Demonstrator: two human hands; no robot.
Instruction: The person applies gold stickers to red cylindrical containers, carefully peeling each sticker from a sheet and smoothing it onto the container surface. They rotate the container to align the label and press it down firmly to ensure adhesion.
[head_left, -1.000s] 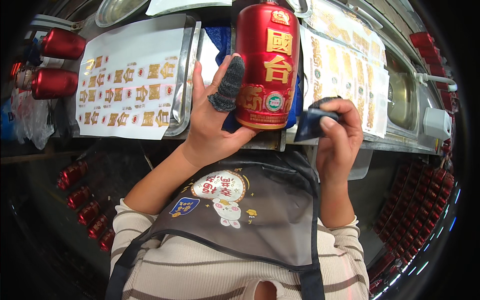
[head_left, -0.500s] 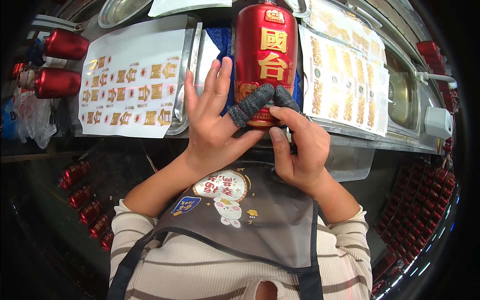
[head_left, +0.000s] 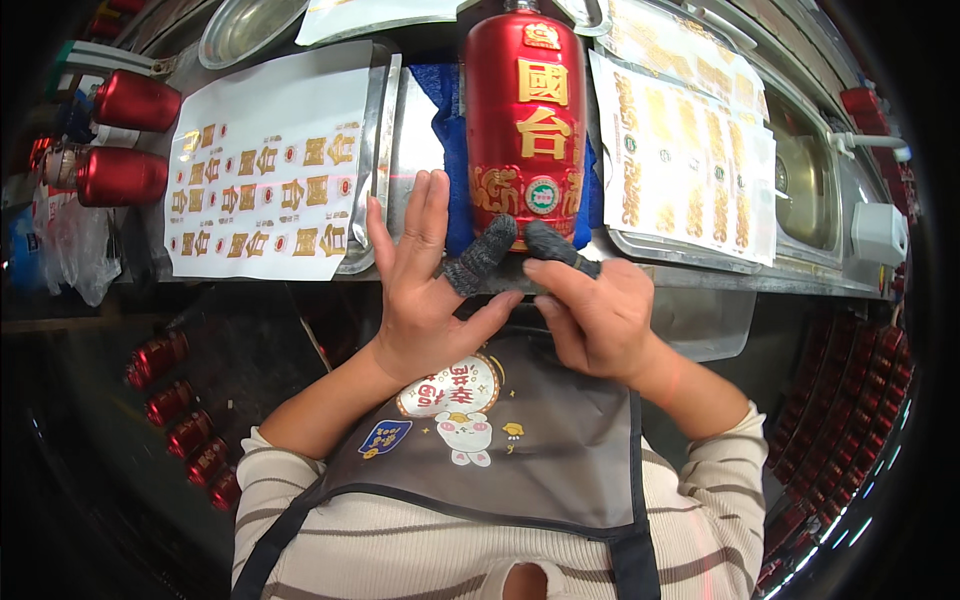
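A tall red bottle (head_left: 524,110) with gold characters and a round emblem lies on a blue cloth (head_left: 446,140) on the steel bench. My left hand (head_left: 425,290) is spread below it, fingers apart, with a grey finger cot on the index finger touching the bottle's lower end. My right hand (head_left: 590,310) is curled beside it, its cot-covered index finger also pressing the bottle's base. The two covered fingertips meet at the bottle's bottom edge. Neither hand grips the bottle.
A white sheet of gold stickers (head_left: 260,170) lies on a steel tray at left; another sticker sheet (head_left: 680,150) lies at right. Two red bottles (head_left: 125,140) rest at far left. A steel sink (head_left: 810,190) sits at right. Red bottles (head_left: 185,420) are stacked below the bench.
The bottle has gone from held upright in my left hand to lying on the cloth. My right hand let go of a dark cloth and joined the left at the bottle's base.
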